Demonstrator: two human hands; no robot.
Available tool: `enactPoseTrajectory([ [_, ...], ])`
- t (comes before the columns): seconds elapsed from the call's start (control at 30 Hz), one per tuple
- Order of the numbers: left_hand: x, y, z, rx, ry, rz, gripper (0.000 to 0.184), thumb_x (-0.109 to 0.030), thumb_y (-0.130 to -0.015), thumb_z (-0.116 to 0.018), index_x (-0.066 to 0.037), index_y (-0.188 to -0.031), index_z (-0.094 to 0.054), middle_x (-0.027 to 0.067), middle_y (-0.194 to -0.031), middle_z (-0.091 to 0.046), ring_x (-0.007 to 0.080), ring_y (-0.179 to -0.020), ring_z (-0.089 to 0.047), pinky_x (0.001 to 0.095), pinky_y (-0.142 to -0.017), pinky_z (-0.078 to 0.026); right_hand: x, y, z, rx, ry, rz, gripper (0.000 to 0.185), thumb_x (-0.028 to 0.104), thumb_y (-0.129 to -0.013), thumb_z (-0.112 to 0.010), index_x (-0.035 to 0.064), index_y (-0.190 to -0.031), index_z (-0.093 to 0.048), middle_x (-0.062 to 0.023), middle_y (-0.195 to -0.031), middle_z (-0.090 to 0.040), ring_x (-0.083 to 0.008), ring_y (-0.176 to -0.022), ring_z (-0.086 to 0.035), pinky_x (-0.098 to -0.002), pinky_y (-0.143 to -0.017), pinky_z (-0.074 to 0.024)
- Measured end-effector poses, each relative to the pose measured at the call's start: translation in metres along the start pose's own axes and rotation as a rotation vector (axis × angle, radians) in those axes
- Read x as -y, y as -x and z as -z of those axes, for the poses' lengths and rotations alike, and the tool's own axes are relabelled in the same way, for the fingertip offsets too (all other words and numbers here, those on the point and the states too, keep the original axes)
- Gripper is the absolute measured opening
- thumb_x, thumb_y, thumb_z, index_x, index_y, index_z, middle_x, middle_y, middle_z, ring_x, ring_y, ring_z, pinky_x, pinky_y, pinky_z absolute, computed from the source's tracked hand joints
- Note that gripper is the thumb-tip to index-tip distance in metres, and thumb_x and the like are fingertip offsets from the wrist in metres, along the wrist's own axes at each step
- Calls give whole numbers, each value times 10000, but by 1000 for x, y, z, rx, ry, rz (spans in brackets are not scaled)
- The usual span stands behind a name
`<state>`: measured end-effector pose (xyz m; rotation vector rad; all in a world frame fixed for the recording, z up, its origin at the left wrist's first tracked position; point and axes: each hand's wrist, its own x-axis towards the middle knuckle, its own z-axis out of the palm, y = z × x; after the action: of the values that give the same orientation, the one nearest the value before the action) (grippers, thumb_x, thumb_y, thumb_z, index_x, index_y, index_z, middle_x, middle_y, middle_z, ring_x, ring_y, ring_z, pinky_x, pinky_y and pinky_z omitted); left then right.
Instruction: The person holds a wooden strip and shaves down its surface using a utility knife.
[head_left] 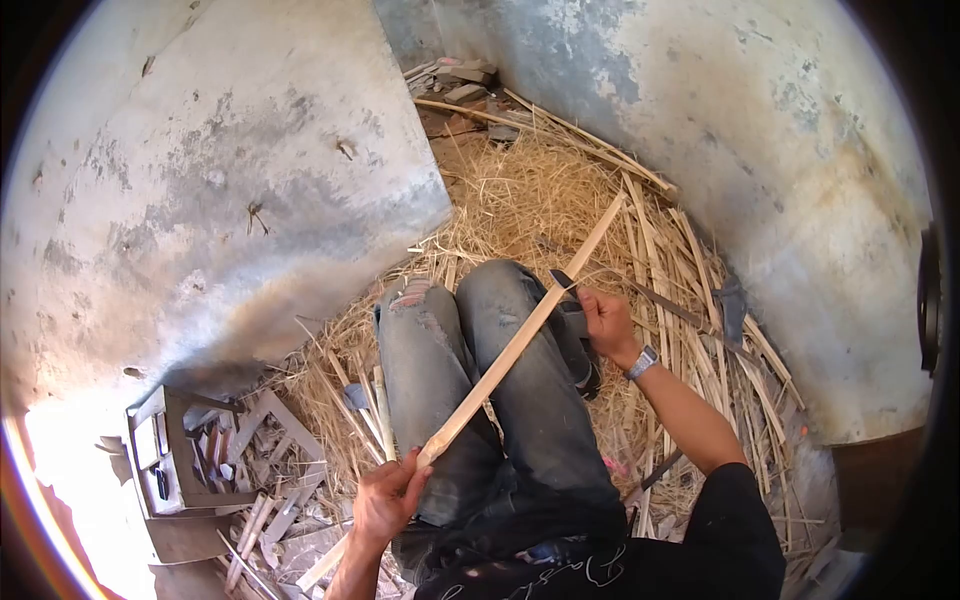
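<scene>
A long, pale bamboo strip runs slantwise across my lap, from lower left to upper right. My left hand is closed around its lower end, thumb along the top. The dark blade of a knife lies across the strip near its upper part, touching it. My right hand is closed beside that blade, right of the strip, gripping the knife; its handle is mostly hidden by the fingers. My worn jeans are under the strip, both knees bent.
Curly shavings cover the floor ahead. Several long split strips lie along the curved-looking right wall. A large pale wall stands close on the left. At lower left, a small box-like frame sits by scrap pieces.
</scene>
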<state>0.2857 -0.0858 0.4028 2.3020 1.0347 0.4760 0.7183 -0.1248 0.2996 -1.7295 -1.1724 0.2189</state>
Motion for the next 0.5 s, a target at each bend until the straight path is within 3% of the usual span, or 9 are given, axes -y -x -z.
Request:
enactPoseTrajectory([
  [0.13,-15,-2,-9,13,-36,25,331,-163,-942,-809,1,-1224,-755,122,-663,-619,247,-525,-617,383,-517,-477,-36,-31,-1,-174,67,28,421,325,-1091,-560,-18,-872,-672,-202,-624,-550,-287,-521,-530,-427,-545,-415],
  [0.23,-18,-6,-14,-9,-64,22,322,-185,-949,-802,-1,-1210,-758,117,-669,-616,258,-528,-622,394,-512,-481,-28,-20,-10,-127,82,12,412,313,-1091,-556,-12,-869,-679,-188,-616,-545,-277,-504,-511,-415,-532,-405],
  [0.3,-17,-2,-18,-13,-74,21,333,-211,-958,-798,0,-1212,-754,114,-686,-619,282,-528,-629,420,-503,-492,13,11,-14,108,-80,105,477,344,-1108,-501,-10,-827,-655,-186,-615,-536,-294,-511,-503,-427,-531,-391],
  [0.37,-16,2,-24,-14,-72,42,335,-224,-963,-793,-1,-1210,-754,113,-683,-610,293,-537,-637,420,-511,-503,11,8,-11,121,-83,78,500,348,-1109,-470,-10,-805,-641,-194,-618,-545,-305,-510,-509,-433,-530,-385],
  [0.43,-21,2,-24,-6,-72,36,346,-222,-963,-792,0,-1225,-750,113,-683,-608,291,-541,-640,419,-515,-506,-7,-14,-9,-120,36,71,406,240,-1085,-488,-21,-783,-560,-141,-623,-510,-192,-547,-442,-381,-550,-383],
  [0.47,-23,1,-23,-12,-77,18,358,-221,-964,-791,0,-1241,-745,112,-683,-606,288,-544,-643,417,-518,-509,-17,-29,-8,-200,-5,-68,409,222,-1085,-485,-23,-761,-532,-149,-626,-504,-210,-541,-449,-380,-549,-380],
  [0.5,-23,2,-24,-13,-76,17,358,-221,-964,-791,0,-1241,-745,112,-683,-606,288,-544,-643,417,-518,-509,-22,-26,-10,-200,-5,-66,409,222,-1085,-485,-23,-761,-532,-149,-626,-504,-210,-541,-449,-380,-549,-380],
])
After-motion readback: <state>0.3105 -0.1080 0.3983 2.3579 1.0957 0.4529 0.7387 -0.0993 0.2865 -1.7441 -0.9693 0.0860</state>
